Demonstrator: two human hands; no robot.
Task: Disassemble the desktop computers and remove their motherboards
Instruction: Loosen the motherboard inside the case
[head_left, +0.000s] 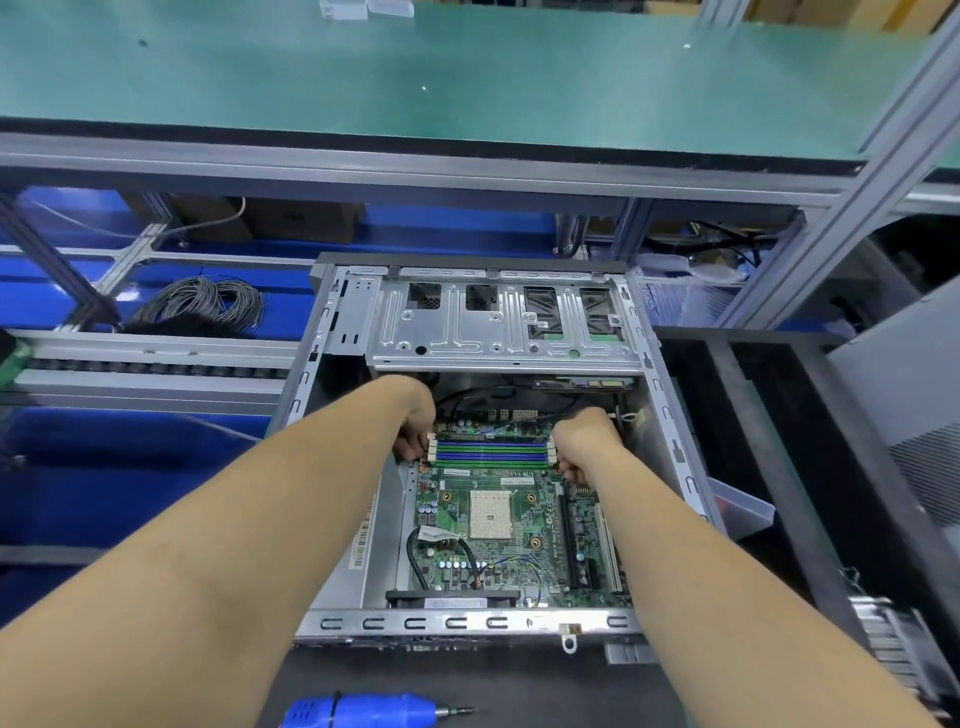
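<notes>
We reach into the open case (670, 415) on the desk (519, 691), left hand (415, 426) and right hand (584, 441) curled onto opposite ends of the RAM slots (491, 452) at the far edge of the motherboard (498, 519), a blue screwdriver (363, 711) at the desk's near edge.

I see the open desktop case (332, 332) lying flat; its green motherboard (498, 540) sits inside, 4 memory slots (491, 453) across.
</notes>
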